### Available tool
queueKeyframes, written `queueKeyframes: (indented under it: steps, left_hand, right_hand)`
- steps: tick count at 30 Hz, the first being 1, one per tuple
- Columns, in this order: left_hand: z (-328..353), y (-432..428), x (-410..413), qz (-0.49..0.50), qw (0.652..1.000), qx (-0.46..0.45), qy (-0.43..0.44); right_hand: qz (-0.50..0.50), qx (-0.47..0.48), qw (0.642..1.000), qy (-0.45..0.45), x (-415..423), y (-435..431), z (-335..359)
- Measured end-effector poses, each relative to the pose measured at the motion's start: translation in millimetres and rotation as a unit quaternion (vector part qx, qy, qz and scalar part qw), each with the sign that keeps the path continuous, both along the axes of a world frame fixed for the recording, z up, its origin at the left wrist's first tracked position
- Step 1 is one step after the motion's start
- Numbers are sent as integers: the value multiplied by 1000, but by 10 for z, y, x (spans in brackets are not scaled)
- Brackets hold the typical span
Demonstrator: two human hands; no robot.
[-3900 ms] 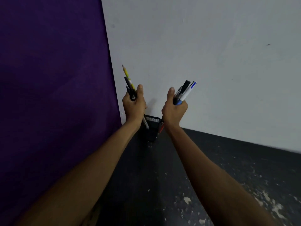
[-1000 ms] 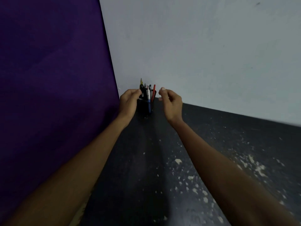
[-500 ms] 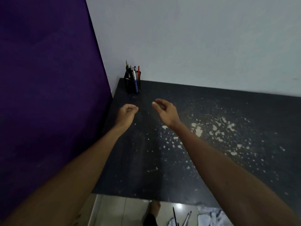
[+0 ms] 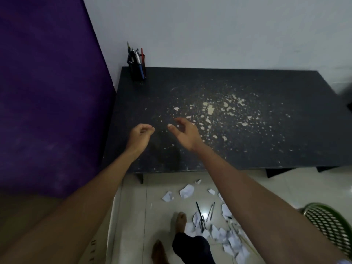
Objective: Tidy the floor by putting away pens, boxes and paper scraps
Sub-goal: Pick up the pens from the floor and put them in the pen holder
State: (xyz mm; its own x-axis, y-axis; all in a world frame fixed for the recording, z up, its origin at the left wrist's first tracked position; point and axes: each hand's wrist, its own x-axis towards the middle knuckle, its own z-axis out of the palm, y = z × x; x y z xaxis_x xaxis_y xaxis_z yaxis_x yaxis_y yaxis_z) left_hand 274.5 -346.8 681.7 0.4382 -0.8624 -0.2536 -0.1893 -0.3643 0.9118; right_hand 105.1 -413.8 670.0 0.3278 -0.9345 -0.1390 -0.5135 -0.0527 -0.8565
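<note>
table (image 4: 247,153): dark top w/ pale flecks, set into the corner against the white wall.
floor (image 4: 133,216): pale tiles, in front of & below the table edge; person's bare feet on it.
green mesh thing (image 4: 327,223): on the floor at the right edge; bin or chair, can't tell.
paper scraps (image 4: 186,191): white, torn; scattered on the floor from just below the table edge to a thicker heap beside the feet.
left hand (image 4: 140,135): over the table, fingers curled into a loose fist, nothing in it.
right hand (image 4: 185,133): over the table, just beside the left, fingers relaxed & apart, empty.
pen holder (image 4: 136,70): black, upright, far left corner of the table; approx 6 pens standing in it.
floor pens (image 4: 199,212): at least 3, lying among the scraps.
boxes: 0 in view.
step (est.): between loads; some pens stowed, floor not done.
next (est.): bend down, pick the loose pens out of the paper w/o crumpling it in, carry to the holder; scraps after that.
</note>
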Motion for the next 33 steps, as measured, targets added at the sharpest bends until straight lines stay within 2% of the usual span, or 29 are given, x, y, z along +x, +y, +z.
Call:
queueKeyframes:
  steps: [13, 18, 25, 28, 33]
  left_hand:
    - [-226, 501, -1106, -21, 1000, 11, 4]
    - [-367, 763, -1847, -20, 999, 33, -18]
    - [-579, 1143, -2908, 19, 999, 46, 10]
    - [-728, 1257, -3206, 9, 998, 55, 16]
    - [-992, 1369, -3433, -28, 995, 96, 18]
  right_hand:
    - [7, 20, 1000, 17, -1021, 616, -141]
    - [10, 31, 999, 17, -1847, 832, -326]
    - [5, 65, 997, 46, -3108, 1227, -567]
    - [3, 82, 994, 71, -3496, 1322, -662]
    - [-24, 112, 992, 60, -3754, 1431, -860]
